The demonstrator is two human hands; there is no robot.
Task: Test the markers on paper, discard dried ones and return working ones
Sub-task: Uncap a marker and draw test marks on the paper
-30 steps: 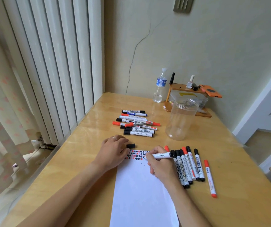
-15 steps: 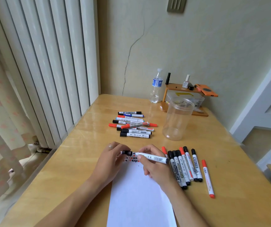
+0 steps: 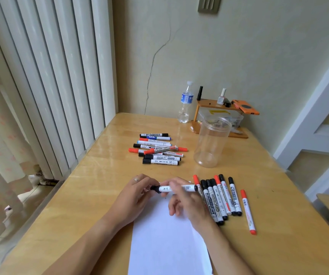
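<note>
A white sheet of paper (image 3: pixel 165 241) lies on the wooden table (image 3: pixel 92 187) in front of me. Above its top edge my right hand (image 3: pixel 181 197) grips a black-capped white marker (image 3: pixel 187 188) held level. My left hand (image 3: pixel 134 195) pinches the black cap (image 3: pixel 155 188) at the marker's left end. The scribbles at the top of the paper are hidden behind my hands. A row of several black and red markers (image 3: pixel 222 197) lies right of the paper. Another pile of several markers (image 3: pixel 158 148) lies further back.
An open clear plastic jar (image 3: pixel 212 141) stands upright behind the right-hand row. At the back are a water bottle (image 3: pixel 185 103) and a small wooden shelf (image 3: pixel 219 104) with an orange phone (image 3: pixel 245 109). Vertical blinds (image 3: pixel 46 76) hang along the table's left edge.
My right hand lifted the marker from the paper and turned it level. My left hand brought the black cap to the marker's tip end, and both hands now meet over the paper's top.
</note>
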